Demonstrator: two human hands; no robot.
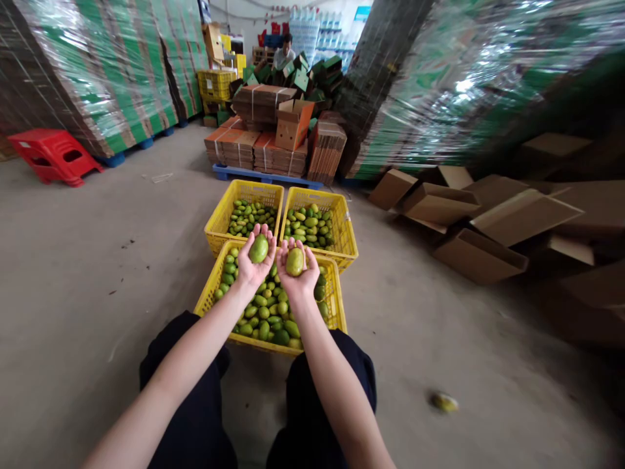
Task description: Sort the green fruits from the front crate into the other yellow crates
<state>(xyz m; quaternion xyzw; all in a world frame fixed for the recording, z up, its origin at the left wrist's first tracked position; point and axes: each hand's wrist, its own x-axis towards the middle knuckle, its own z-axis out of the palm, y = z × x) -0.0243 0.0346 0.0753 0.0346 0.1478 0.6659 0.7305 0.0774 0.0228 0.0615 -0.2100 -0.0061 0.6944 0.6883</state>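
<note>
My left hand point(247, 270) is palm up, cupped under a green mango point(258, 249) with its fingers curled behind it. Close beside it, my right hand point(303, 285) cradles a slightly yellower mango point(295, 262) in the same way. Both hands are above the far part of the front yellow crate point(205, 286), which holds many loose green mangoes point(263, 312). Beyond it stand two more yellow crates side by side. The back left crate point(218, 225) holds smaller green fruit, and the back right crate point(347, 234) holds yellower fruit.
Flattened cartons point(239, 156) are stacked on a blue pallet point(268, 177) behind the crates. Open cardboard boxes point(439, 203) lie at right. A red stool point(53, 155) stands at left. One blurred fruit point(444, 402) lies on the floor. A person point(284, 52) is far back.
</note>
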